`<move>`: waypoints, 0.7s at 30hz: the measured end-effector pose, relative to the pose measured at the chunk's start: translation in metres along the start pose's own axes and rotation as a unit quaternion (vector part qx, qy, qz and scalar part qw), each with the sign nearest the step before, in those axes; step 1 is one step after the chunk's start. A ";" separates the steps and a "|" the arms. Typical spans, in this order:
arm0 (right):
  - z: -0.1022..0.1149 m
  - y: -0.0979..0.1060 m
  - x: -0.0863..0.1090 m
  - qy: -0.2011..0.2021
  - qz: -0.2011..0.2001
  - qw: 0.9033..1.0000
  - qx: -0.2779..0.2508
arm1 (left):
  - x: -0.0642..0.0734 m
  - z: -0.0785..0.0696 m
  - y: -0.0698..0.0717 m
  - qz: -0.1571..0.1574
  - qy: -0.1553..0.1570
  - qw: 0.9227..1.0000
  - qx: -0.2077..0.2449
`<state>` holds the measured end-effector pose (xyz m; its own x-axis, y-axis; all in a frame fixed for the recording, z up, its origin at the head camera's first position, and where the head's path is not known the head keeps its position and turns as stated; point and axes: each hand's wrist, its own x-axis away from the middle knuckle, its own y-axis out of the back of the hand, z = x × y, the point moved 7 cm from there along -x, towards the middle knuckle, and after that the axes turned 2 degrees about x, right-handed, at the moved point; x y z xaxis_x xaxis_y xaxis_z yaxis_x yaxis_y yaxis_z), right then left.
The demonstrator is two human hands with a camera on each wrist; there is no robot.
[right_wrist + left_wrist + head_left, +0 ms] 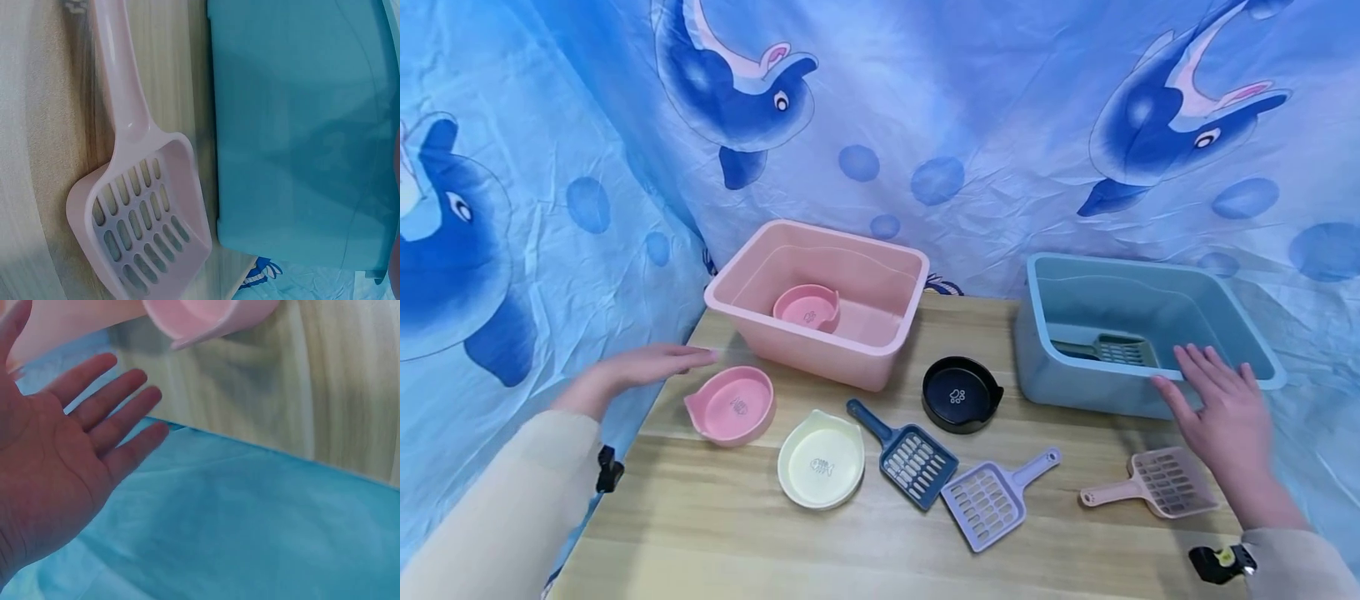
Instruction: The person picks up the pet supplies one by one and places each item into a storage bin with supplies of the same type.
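Note:
My left hand (658, 364) hovers palm down beside the pink cat bowl (732, 406) at the table's left, fingers straight and holding nothing. In the left wrist view the same hand (75, 437) shows its bare palm and spread fingers. My right hand (1228, 417) is over the front rim of the blue litter box (1150, 387), fingers extended and nothing held. Below it a pale pink litter scoop (1176, 482) lies on the table, seen close in the right wrist view. Inside the blue box lies a dark green scoop (1123, 350).
A pink litter box (820, 354) holding a pink bowl (805, 307) stands at the back. Between the hands lie a cream bowl (822, 471), a black bowl (961, 396), a dark blue scoop (917, 458) and a lavender scoop (988, 500). Dolphin-print cloth (970, 100) hangs behind.

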<state>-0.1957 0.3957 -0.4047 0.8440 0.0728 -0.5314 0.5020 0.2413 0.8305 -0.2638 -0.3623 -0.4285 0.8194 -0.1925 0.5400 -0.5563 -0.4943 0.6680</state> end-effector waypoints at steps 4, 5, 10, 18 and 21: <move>-0.002 0.001 0.001 -0.010 0.010 1.000 0.002 | -0.017 -0.001 -0.007 0.026 -0.010 0.999 0.045; -0.003 0.001 0.001 -0.011 0.014 1.000 0.004 | -0.021 0.001 -0.009 0.031 -0.009 0.998 0.052; -0.001 0.000 0.001 -0.009 0.020 1.000 0.008 | -0.034 0.007 -0.019 0.035 -0.005 0.996 0.081; -0.001 -0.002 0.002 -0.008 0.023 1.000 0.012 | -0.045 0.016 -0.028 0.033 0.008 0.995 0.099; -0.002 -0.002 0.002 -0.007 0.016 1.000 0.013 | -0.046 0.017 -0.029 0.031 0.012 0.994 0.101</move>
<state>-0.1955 0.3975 -0.4081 0.8626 0.0661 -0.5016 0.4787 0.2142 0.8514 -0.2833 -0.3539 -0.4814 0.7793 -0.2081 0.5911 -0.5643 -0.6431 0.5176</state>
